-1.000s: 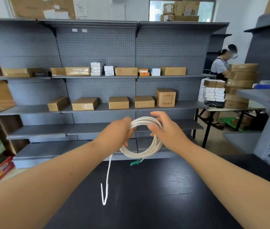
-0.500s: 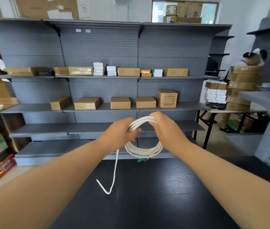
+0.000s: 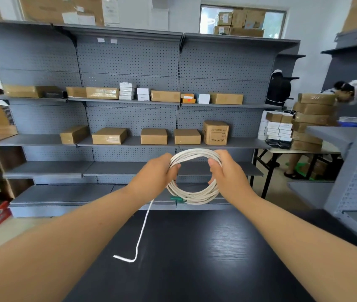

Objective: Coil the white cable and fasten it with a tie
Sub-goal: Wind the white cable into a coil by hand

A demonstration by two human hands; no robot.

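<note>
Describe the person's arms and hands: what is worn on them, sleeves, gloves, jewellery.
The left hand and the right hand wear no gloves, and no rings show. The left forearm and the right forearm are uncovered as far as the frame's edge: no sleeve, watch or bracelet in view.

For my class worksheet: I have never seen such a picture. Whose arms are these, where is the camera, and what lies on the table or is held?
No machine: these are a person's bare arms, filmed by a wide-angle camera worn on the head, looking forward and down. The left hand and right hand each grip opposite sides of a round coil of white cable, held above the black wood-grain table. A loose white cable tail hangs from the left side, its end lying on the table. A small green piece, unclear what, sits at the coil's bottom. Behind: grey metal shelves with brown cardboard boxes.
</note>
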